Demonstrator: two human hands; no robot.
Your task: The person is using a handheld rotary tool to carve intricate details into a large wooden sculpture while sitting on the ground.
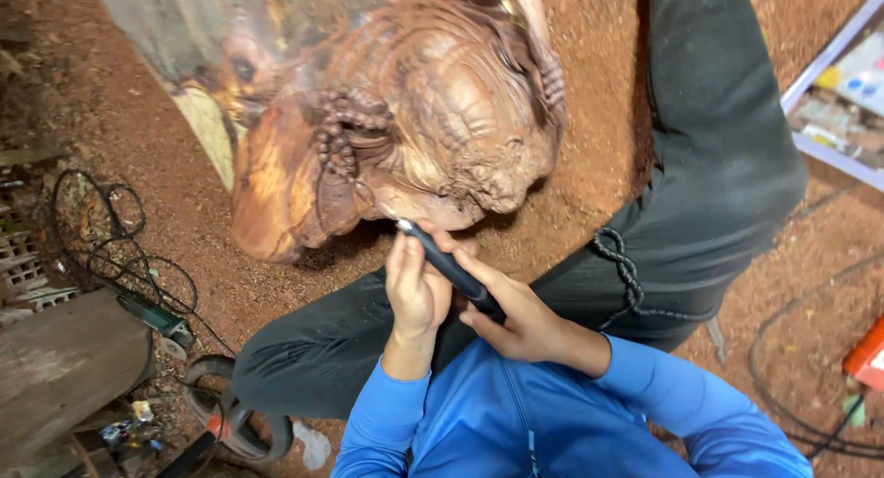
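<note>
While I watch from above, rotary handpiece runs 4-to-10 o'clock, tip touching wood carving; left hand pinches nr tip, right hand wraps rear.

The ground is red-brown dirt and sawdust. Black cables curl on it at the left, near a grey wooden board. At the right sits a tray with a pale frame and an orange box
</note>
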